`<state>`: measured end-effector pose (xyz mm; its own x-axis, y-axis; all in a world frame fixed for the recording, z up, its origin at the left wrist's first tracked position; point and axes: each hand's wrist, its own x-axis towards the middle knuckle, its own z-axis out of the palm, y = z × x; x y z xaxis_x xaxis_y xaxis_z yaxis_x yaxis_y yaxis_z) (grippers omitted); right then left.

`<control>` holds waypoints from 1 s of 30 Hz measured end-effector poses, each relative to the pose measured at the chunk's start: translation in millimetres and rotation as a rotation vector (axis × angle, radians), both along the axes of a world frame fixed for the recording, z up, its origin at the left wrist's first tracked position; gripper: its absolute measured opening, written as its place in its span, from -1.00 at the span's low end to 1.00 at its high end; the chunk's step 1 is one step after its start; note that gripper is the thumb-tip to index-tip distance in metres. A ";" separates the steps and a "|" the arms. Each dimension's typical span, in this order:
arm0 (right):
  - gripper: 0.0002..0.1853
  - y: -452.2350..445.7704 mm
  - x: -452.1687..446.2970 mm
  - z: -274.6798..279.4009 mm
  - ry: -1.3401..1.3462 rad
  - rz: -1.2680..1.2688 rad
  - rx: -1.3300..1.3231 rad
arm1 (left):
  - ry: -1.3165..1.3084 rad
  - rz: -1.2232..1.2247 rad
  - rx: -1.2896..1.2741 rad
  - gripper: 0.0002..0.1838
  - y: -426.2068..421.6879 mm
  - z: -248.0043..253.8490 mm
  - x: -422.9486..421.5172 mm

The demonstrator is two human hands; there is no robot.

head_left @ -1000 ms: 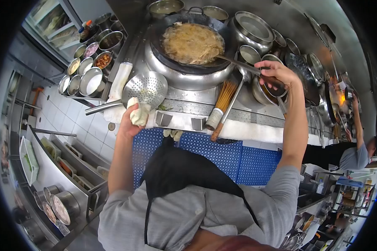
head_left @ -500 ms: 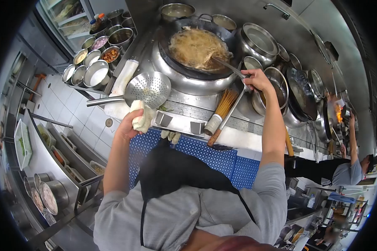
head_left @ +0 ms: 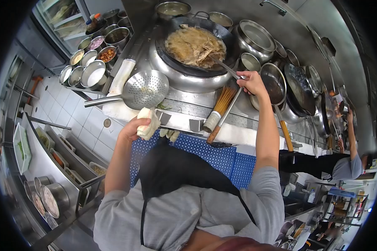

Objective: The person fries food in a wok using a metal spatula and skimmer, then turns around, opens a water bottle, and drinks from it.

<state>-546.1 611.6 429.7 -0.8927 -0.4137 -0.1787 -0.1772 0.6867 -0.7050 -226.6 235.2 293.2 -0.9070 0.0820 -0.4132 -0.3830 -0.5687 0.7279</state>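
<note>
Before us, one wok point(head_left: 223, 30), holding frothing brownish contents point(head_left: 192, 44); one long utensil point(head_left: 225, 67), dipped therein, our right hand point(head_left: 253, 83) closed round its handle; one folded pale cloth point(head_left: 148, 124), our left hand point(head_left: 132, 128) curled about it, near one perforated strainer point(head_left: 145, 89).

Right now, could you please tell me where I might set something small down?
A narrow steel strip before the wok is mostly bare between the perforated skimmer and bamboo brush. At left, metal pots stand packed; beyond the right hand, pans crowd together.
</note>
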 end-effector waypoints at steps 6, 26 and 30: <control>-0.51 -1.2 16.1 -2.3 0.025 -0.052 -0.026 | -0.049 -0.107 0.013 -0.32 4.8 -25.7 2.6; -0.58 13.4 21.2 55.9 -0.090 0.038 0.062 | -0.630 -0.139 -0.342 -0.61 -9.5 -135.6 147.2; -0.58 -13.9 47.6 35.0 0.020 -0.041 0.050 | -0.774 -0.296 -0.619 -0.64 -27.2 -165.7 151.9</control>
<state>-498.5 597.7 464.7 -0.9122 -0.3682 -0.1797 -0.1625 0.7277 -0.6663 -74.7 208.0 127.5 -0.3530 -0.1667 -0.9206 -0.9345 0.0147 0.3557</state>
